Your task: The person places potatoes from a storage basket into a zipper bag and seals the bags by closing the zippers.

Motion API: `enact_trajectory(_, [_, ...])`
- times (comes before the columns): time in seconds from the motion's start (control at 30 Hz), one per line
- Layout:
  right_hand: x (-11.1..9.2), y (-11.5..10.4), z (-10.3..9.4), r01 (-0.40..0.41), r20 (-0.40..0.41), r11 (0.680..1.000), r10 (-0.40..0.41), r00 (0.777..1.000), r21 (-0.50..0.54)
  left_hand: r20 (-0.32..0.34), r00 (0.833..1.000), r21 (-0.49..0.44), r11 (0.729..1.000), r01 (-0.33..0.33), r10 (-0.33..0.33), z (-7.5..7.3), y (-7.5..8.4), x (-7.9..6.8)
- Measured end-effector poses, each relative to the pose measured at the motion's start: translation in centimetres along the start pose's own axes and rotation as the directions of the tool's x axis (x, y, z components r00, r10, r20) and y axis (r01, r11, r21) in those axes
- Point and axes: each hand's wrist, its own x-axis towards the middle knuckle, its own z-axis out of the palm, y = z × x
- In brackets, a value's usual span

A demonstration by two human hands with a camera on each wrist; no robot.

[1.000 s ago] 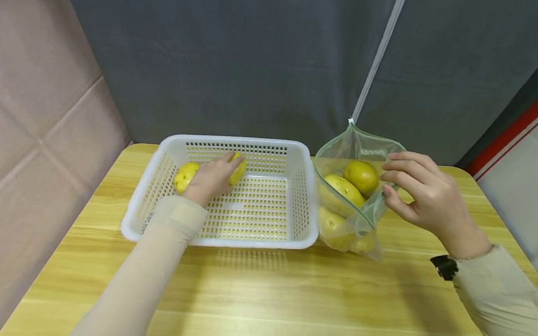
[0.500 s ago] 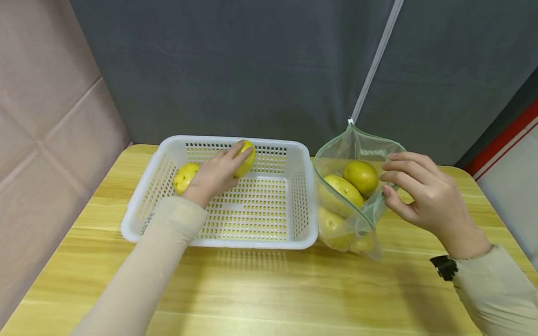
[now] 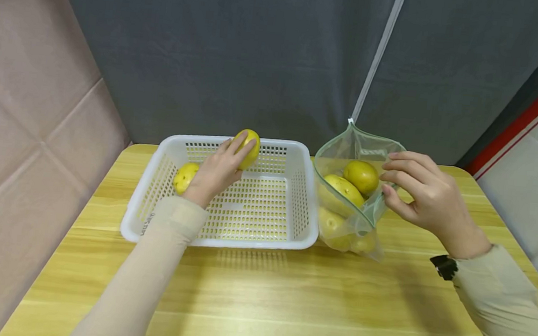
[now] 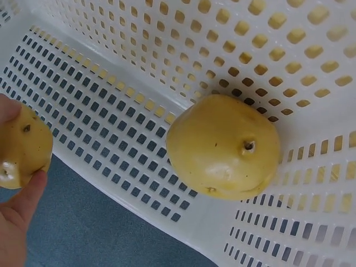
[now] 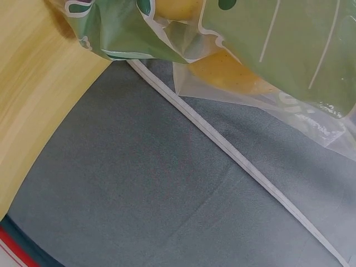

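My left hand [image 3: 217,175] grips a yellow potato [image 3: 252,147] near the far rim of a white plastic basket [image 3: 252,246]. In the left wrist view, a thumb and finger press on this potato [image 4: 25,146] at the left edge. Another potato [image 4: 222,147] lies in the basket's corner, partly behind my left wrist in the head view. To the right of the basket stands a clear zip bag [image 3: 341,145] with a green-edged mouth, gaping and holding several potatoes [image 3: 361,178]. My right hand [image 3: 427,197] pinches its right rim between thumb and fingers; the right wrist view shows its green printed side [image 5: 267,44].
Basket and bag stand side by side on a wooden table [image 3: 256,302], close to its far edge. Behind them hangs a grey curtain [image 3: 240,62] with a pale strip [image 3: 381,54]. A padded pinkish wall [image 3: 24,128] rises at the left.
My left hand has lifted the potato from inside the basket up to the far rim, slightly rightward. The right hand and the bag have stayed in place.
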Motion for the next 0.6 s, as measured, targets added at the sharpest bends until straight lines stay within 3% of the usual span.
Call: enact_trajectory(0.6, [0.17,0.19,0.12,0.015,0.002,1.0,-0.015,1.0,0.014,-0.116,0.993,0.0,1.0,-0.004,0.004,-0.42,0.51,0.43])
